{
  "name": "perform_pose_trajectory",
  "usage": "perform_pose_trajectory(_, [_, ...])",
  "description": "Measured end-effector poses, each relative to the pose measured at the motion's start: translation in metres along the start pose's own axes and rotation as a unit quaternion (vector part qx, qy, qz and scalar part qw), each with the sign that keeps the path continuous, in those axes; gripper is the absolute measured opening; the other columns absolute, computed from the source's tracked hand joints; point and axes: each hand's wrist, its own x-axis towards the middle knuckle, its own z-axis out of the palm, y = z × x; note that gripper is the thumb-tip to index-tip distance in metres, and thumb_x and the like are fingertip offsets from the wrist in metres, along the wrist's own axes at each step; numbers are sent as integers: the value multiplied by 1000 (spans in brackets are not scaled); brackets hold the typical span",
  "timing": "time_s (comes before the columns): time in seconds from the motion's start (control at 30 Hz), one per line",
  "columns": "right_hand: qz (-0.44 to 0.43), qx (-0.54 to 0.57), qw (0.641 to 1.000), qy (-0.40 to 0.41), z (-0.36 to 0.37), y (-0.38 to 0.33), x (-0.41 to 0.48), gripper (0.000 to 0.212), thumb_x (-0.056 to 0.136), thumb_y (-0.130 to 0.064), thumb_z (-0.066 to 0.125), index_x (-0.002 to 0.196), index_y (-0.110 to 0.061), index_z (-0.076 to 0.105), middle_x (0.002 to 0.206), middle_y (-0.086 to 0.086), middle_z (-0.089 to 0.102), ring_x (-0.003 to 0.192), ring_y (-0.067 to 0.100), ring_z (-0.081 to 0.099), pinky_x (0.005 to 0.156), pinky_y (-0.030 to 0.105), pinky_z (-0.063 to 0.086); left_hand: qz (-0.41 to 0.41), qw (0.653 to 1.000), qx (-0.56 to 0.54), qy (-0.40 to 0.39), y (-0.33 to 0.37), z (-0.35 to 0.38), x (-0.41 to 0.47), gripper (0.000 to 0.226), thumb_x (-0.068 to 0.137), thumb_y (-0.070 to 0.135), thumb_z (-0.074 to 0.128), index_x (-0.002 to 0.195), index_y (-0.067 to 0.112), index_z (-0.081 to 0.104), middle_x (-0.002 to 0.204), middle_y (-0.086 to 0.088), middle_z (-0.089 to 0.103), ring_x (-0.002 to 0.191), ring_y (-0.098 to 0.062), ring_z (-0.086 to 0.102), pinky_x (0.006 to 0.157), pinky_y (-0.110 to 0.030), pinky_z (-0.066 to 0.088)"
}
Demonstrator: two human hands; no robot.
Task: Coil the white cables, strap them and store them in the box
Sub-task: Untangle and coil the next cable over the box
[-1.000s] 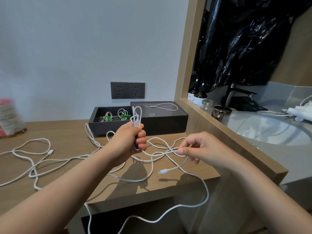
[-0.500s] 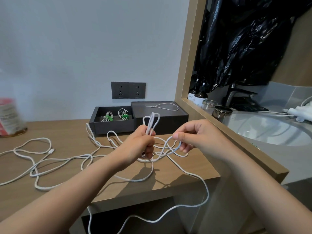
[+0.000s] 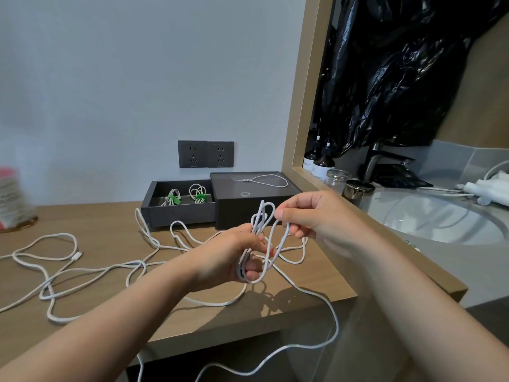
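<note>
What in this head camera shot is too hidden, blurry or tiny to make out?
Head view, container: blurred, cut off by the left edge; label unreadable.
Head view, white cable: the left hand gripping it hides the loop count; the right hand pinches one loop.
Head view, hanging stretch: leaves at the bottom edge, end unseen.
Head view, bottles: labels too small to read.

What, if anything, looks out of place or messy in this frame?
The white cable being coiled trails off the front edge of the desk and hangs in a loop below. More loose cable sprawls in tangled loops across the desk. Nothing looks damaged or spilled.
</note>
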Motion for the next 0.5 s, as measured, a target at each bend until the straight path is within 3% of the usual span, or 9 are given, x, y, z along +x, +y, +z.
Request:
perform_pose_trajectory(0.07, [12, 21, 1000, -4, -1, -1, 1, 10, 85, -5, 72, 92, 2, 72, 66, 6, 63, 49, 7, 53, 50, 13, 46, 2, 1000, 5, -15, 1, 0, -1, 38, 74, 15, 58, 109, 9, 47, 93, -17, 61, 53, -14, 42, 53, -24, 43])
perform_pose_trajectory(0.2, [14, 22, 1000, -12, -2, -3, 2, 5, 84, -5, 72, 88, -2, 72, 66, 6, 65, 51, 8, 54, 50, 14, 47, 32, 999, 16, -28, -1, 5, -5, 21, 85, 16, 58, 99, 12, 43, 86, -13, 63, 57, -14, 41, 54, -22, 43])
perform_pose_trajectory(0.33, [5, -9, 1000, -6, -3, -3, 2, 2, 84, -6, 73, 85, -5, 72, 61, 2, 65, 51, 7, 57, 52, 14, 48, 62, 991, 120, 13, -1, 5, -8, 9, 99, 14, 49, 103, 10, 42, 80, -5, 59, 58, -11, 43, 58, -23, 44])
perform_pose_trajectory(0.5, [9, -32, 999, -10, -4, 1, 2, 2, 85, -6, 73, 86, -4, 72, 60, 2, 65, 50, 7, 56, 52, 14, 48, 63, 957, 279, 37, 2, 9, -12, 28, 94, 25, 59, 114, 11, 45, 80, 0, 54, 63, -7, 54, 69, -24, 50])
